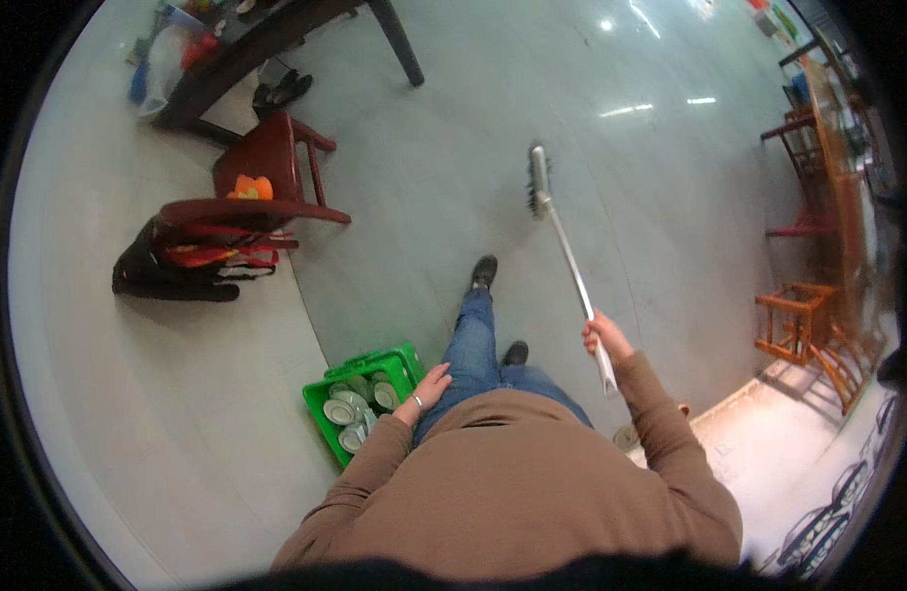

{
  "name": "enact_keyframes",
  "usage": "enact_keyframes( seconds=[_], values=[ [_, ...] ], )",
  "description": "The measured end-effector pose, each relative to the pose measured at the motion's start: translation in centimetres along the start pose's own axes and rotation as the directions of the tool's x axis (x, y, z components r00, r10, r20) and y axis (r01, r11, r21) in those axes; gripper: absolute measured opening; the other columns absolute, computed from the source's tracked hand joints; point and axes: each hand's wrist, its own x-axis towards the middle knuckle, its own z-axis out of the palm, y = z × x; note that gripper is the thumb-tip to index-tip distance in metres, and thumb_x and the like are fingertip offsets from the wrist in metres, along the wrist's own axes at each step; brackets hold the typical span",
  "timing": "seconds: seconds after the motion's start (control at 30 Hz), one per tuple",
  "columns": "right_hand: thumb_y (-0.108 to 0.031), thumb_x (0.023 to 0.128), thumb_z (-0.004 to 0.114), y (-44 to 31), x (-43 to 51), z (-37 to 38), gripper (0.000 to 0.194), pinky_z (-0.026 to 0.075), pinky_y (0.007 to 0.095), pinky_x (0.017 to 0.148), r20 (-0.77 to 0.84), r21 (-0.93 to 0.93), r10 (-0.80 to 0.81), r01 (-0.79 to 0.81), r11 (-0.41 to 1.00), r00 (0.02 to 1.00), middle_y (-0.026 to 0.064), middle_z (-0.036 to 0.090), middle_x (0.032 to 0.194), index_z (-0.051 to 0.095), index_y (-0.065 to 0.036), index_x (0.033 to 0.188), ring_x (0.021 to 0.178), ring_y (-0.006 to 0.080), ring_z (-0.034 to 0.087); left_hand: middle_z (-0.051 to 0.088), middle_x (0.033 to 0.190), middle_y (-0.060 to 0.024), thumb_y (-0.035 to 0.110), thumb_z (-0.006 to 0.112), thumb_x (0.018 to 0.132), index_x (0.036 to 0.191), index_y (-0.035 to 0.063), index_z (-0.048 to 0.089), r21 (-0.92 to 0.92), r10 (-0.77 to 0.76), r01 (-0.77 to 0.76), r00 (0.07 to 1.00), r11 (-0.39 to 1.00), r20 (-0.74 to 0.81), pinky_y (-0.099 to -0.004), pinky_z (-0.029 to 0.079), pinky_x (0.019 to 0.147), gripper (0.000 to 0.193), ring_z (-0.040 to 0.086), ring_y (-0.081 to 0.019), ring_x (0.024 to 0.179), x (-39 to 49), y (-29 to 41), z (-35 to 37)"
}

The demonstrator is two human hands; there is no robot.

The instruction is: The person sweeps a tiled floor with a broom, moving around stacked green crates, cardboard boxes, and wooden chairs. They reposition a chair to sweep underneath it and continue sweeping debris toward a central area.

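Note:
My right hand (605,335) grips the pale handle of a long-handled brush (571,260), held out in front of me. The brush head (540,181) has dark bristles on its sides; whether it touches the grey floor (424,199) I cannot tell. Beside my left thigh hangs my left hand (431,388), its fingers extended and holding nothing. Close to that hand stands a green plastic crate (316,395) with stacks of white dishes (340,410) in it. My shoes (484,272) are on the floor, one ahead of the other.
At left stands a dark red wooden chair (257,159) with an orange item (252,188) on it and a black garment or bag (180,275) on its back. Beyond is a dark table (254,63). Wooden chairs (797,325) and a table edge (830,148) line the right.

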Motion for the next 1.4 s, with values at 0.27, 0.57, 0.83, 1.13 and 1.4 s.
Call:
enact_keyframes(
  seconds=[0.27,0.57,0.83,1.13,1.4],
  values=[
    [-0.010,0.074,0.046,1.4,6.9,14.5,0.015,0.033,0.0171,0.033,0.292,0.239,0.379,-0.451,0.860,0.878,0.0014,0.041,0.059,0.035,-0.011,0.086,0.043,0.0070,0.037,0.030,0.117,-0.0185,0.028,0.038,0.077,0.114,0.0084,0.032,0.339,-0.048,-0.041,0.967,0.940,0.252,-0.0332,0.021,0.091,0.043,0.026,-0.0291,0.109,5.9,6.2,-8.8],
    [-0.012,0.076,0.042,-10.7,7.0,2.5,0.023,0.040,0.0194,0.034,0.062,0.353,0.353,-0.351,0.867,0.934,0.0055,0.043,0.060,0.035,-0.010,0.098,0.043,0.0095,0.042,0.027,0.119,-0.0171,0.032,0.037,0.076,0.115,0.0115,0.032,0.389,-0.172,0.028,0.925,0.921,0.339,-0.0327,0.021,0.090,0.044,0.026,-0.0294,0.109,8.9,10.5,-13.1],
    [-0.010,0.074,0.040,-16.4,6.5,11.6,0.046,0.034,0.0172,0.035,-0.105,-0.336,-0.107,0.066,0.940,0.989,0.0022,0.041,0.061,0.023,-0.010,0.116,0.043,0.0062,0.037,0.029,0.117,-0.0190,0.028,0.039,0.076,0.112,0.0125,0.036,0.150,0.001,-0.034,0.977,0.988,0.213,-0.0341,0.022,0.090,0.040,0.026,-0.0305,0.110,8.6,7.5,-12.9],
    [-0.030,0.079,0.039,-7.6,23.5,28.6,0.016,0.028,0.0164,0.029,0.528,-0.117,0.320,-0.306,0.945,0.787,-0.0069,0.035,0.046,0.043,-0.017,0.087,0.033,0.0041,0.031,0.021,0.123,-0.0161,0.029,0.039,0.076,0.115,0.0137,0.032,0.201,-0.269,0.245,0.957,0.948,0.104,-0.0351,0.022,0.089,0.043,0.025,-0.0304,0.111,3.8,5.0,-10.0],
    [-0.017,0.079,0.035,-9.0,36.4,36.2,0.020,0.036,0.0177,0.034,0.714,0.321,0.457,-0.828,0.459,0.530,0.0028,0.041,0.053,0.036,-0.002,0.066,0.039,0.0090,0.039,0.023,0.121,-0.0163,0.032,0.039,0.077,0.116,0.0145,0.031,0.100,-0.221,0.213,0.972,0.972,0.074,-0.0348,0.022,0.089,0.044,0.024,-0.0306,0.111,3.0,3.2,-9.2]
  ],
)
